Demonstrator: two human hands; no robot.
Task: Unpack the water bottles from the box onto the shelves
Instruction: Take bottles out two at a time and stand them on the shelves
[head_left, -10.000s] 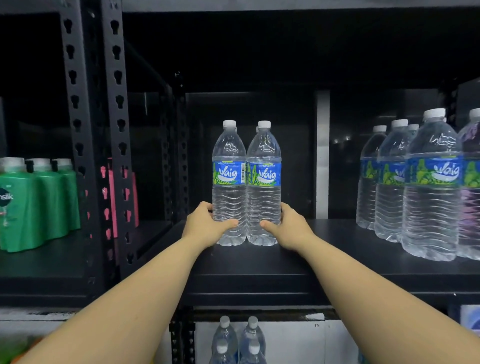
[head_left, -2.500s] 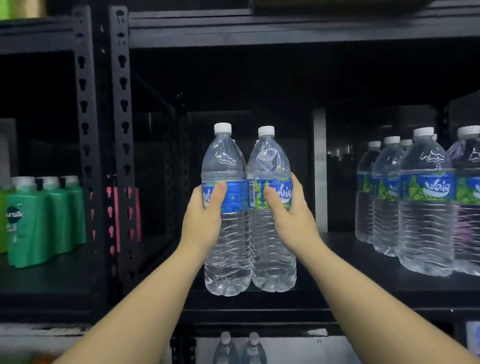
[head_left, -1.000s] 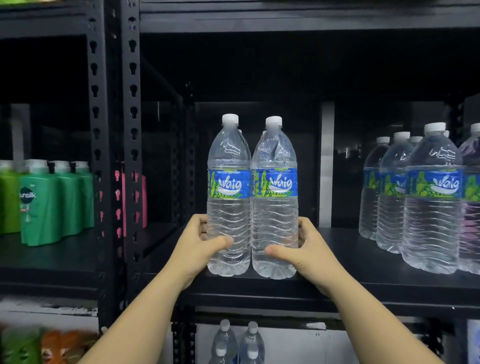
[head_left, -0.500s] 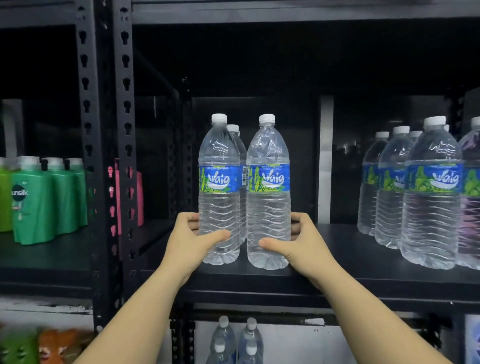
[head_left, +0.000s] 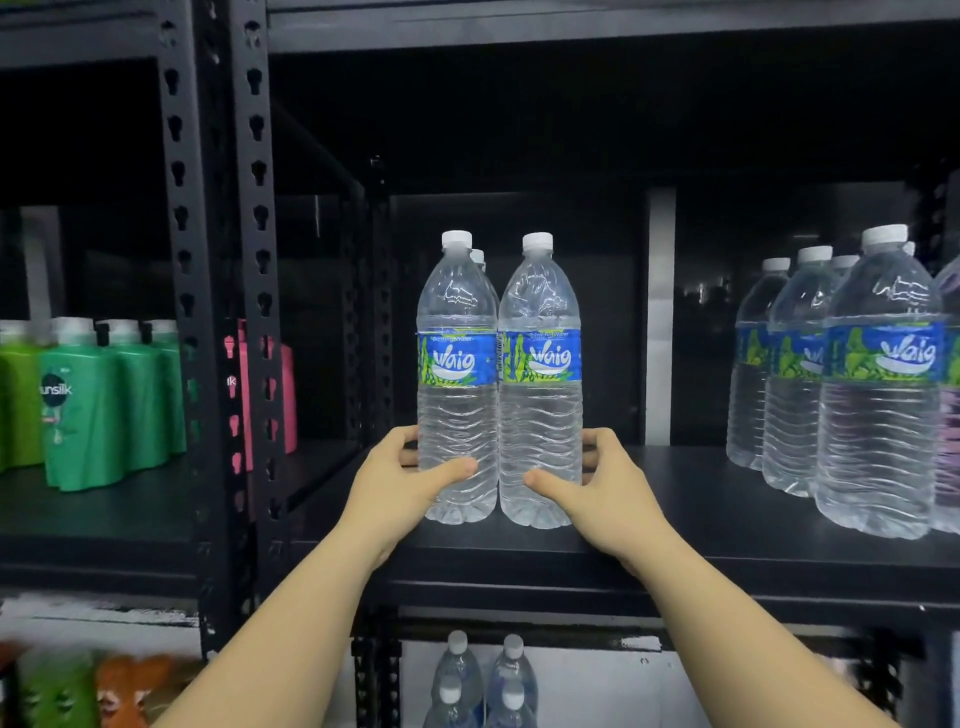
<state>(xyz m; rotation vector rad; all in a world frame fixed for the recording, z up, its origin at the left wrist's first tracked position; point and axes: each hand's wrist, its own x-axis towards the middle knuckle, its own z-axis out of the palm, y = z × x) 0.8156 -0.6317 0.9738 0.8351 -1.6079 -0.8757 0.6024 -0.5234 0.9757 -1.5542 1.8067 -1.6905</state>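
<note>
Two clear water bottles with blue and green labels stand upright side by side on the black shelf (head_left: 675, 551). My left hand (head_left: 400, 483) grips the lower part of the left bottle (head_left: 456, 374), thumb across its front. My right hand (head_left: 608, 488) grips the lower part of the right bottle (head_left: 540, 374) the same way. The cap of another bottle (head_left: 478, 255) shows just behind the left one. The box is not in view.
Several more water bottles (head_left: 878, 395) stand on the same shelf at the right. Green shampoo bottles (head_left: 88, 405) and pink ones (head_left: 283, 395) fill the neighbouring shelf unit at the left, past the black uprights (head_left: 254, 312). More water bottles (head_left: 483, 680) stand on the shelf below.
The two bottles, held up by their labels 2.5 s ago, now stand on the shelf in front of earlier ones. My hands have slid down to their lower parts and still grip them.
</note>
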